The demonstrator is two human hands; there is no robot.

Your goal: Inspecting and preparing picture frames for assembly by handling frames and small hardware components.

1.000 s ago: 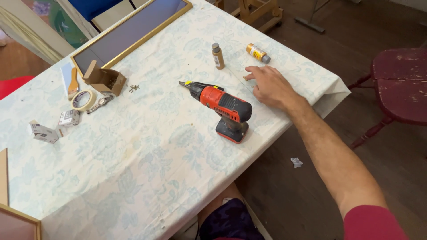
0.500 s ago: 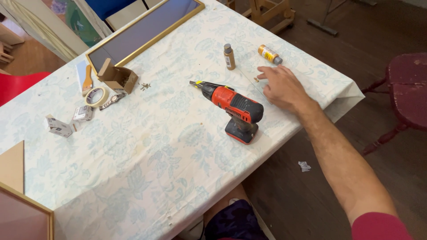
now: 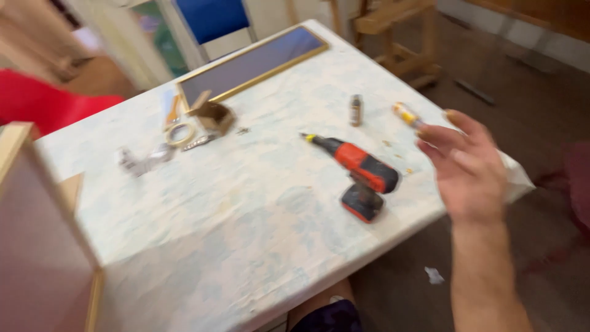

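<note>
Broadly, the worktop (image 3: pixel 246 246) fills the view, covered in a pale patterned cloth, the picture motion-blurred. A large gold-edged frame (image 3: pixel 37 233) with a dull reddish panel stands at the near left edge. A long framed panel (image 3: pixel 255 61), dark with a gold border, lies at the far side. The right hand (image 3: pixel 464 169) is raised above the worktop's right edge, fingers spread and loosely curled, empty, touching nothing. The left hand is out of view. The red and black cordless drill (image 3: pixel 359 175) lies on its side just left of that hand, bit pointing toward the far left. Near the framed panel sit a small open cardboard box (image 3: pixel 215 115) and a roll of tape (image 3: pixel 179 134) beside it. A small brown bottle (image 3: pixel 355 110) stands beyond the drill. An orange tube (image 3: pixel 405 114) lies just beyond the fingertips; contact cannot be told.
</note>
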